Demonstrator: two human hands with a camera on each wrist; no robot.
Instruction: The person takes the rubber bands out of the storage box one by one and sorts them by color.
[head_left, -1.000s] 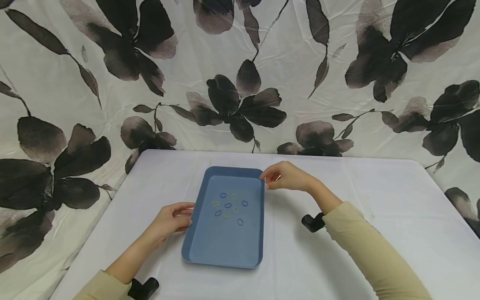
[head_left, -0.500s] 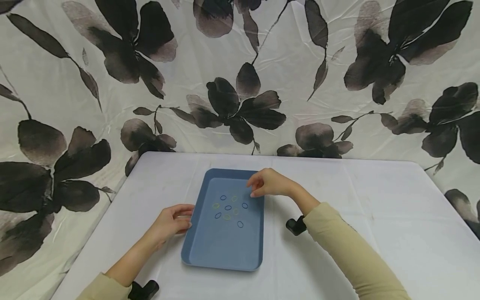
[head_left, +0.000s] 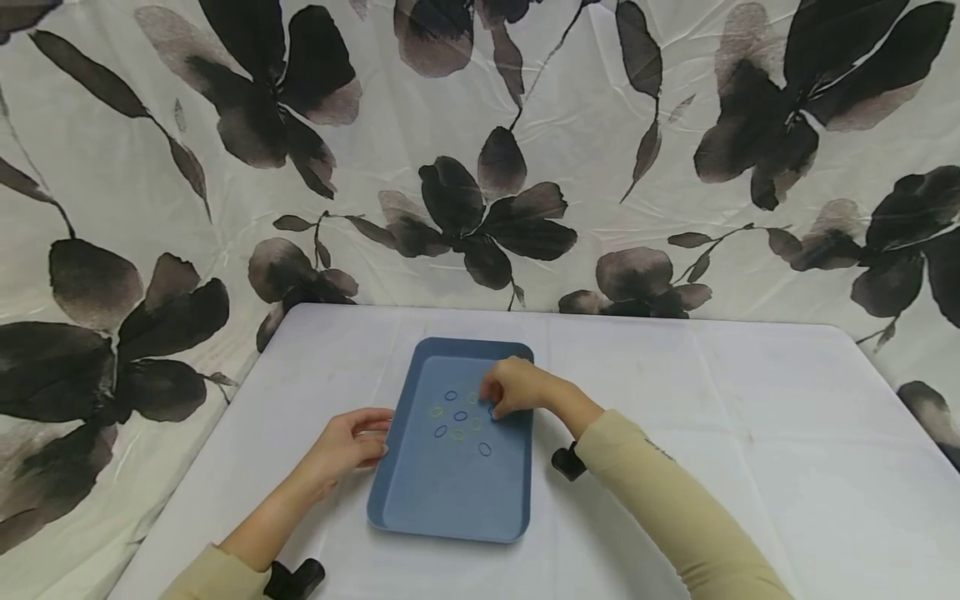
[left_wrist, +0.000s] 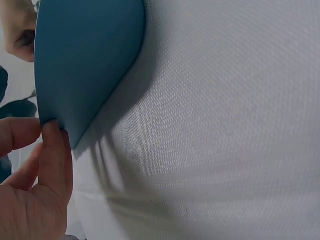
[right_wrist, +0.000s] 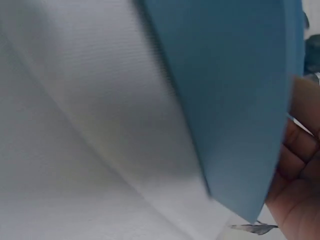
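A blue rectangular tray (head_left: pixel 450 508) lies on the white-covered table, with several thin rings, blue and yellow-green, scattered over its upper half. The left hand (head_left: pixel 343 446) is at the tray's left side; its fingertips pinch the rim, also seen in the left wrist view. Over the tray's right half, the right hand (head_left: pixel 517 387) points its loosely bent fingers down. Its thumb tip is right at a blue ring (head_left: pixel 491 412), partly covered by it. Another blue ring (head_left: pixel 484 449) lies lower. The right wrist view shows mostly the tray's outer wall (right_wrist: pixel 230 100), which hides the fingertips.
White cloth (head_left: pixel 675 392) covers the table around the tray. Behind the table hangs a floral-patterned curtain (head_left: pixel 360 108). Black devices are strapped at both wrists, the right one (head_left: pixel 568 462) just right of the tray.
The right hand has moved from the tray's upper right rim leftward and down over the tray to the rings. The left hand stays at the left rim.
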